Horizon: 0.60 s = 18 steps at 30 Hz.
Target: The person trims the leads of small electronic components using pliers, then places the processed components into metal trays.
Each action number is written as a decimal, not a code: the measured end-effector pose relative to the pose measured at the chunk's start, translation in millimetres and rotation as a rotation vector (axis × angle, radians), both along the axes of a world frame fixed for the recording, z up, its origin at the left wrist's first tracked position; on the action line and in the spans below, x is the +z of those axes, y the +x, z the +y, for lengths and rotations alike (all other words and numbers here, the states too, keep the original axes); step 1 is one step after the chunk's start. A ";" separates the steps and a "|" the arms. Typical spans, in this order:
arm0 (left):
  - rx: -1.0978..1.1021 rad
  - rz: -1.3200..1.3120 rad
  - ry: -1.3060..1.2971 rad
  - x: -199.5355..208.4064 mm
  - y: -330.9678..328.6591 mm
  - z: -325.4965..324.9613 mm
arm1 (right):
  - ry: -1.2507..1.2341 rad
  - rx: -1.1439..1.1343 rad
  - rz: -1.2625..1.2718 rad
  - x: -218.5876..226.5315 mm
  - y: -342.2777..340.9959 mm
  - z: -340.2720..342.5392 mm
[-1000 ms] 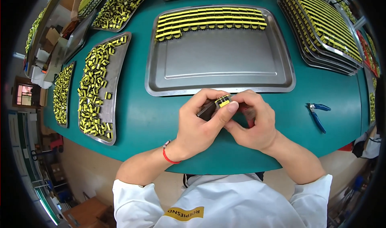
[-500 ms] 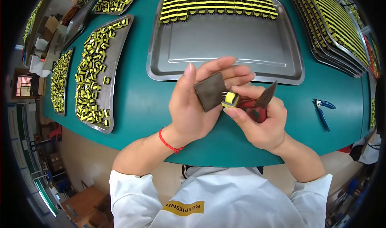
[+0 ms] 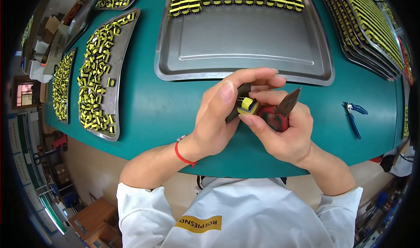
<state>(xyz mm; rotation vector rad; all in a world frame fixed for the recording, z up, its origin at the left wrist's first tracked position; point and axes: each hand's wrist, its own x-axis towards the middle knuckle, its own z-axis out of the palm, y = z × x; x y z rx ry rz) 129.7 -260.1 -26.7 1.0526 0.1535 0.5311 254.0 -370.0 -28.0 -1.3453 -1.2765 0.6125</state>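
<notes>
Evidently, a yellow-and-black part (image 3: 248, 105) is pinched near the centre of the frame by the right hand (image 3: 285, 136), its pins turned toward a dark plate (image 3: 232, 112). Red-handled pliers (image 3: 287, 106) are tucked into the same hand, apparently to leave thumb and fingertip free. The plate is cupped by the left hand (image 3: 216, 121), perhaps as backing; whether that grip is pressed tight cannot be told from this angle.

Your yellow-and-black component (image 3: 247, 106) sits pinched in your right hand (image 3: 291, 132), pins facing left toward the dark flat plate (image 3: 233, 111) tilted in your cupped left hand (image 3: 214, 123); your red-handled pliers (image 3: 287, 106) point away from you.
</notes>
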 end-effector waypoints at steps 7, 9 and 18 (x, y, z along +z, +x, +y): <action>0.049 0.134 0.058 -8.3 4.5 -3.8 | -0.033 -0.008 -0.129 -3.4 4.5 -1.8; 0.031 0.168 0.046 -7.6 4.6 -2.7 | -0.037 -0.002 -0.136 -4.4 5.7 -0.7; 0.049 0.202 -0.084 -4.0 10.5 -4.5 | -0.063 -0.030 -0.058 -1.9 10.6 5.0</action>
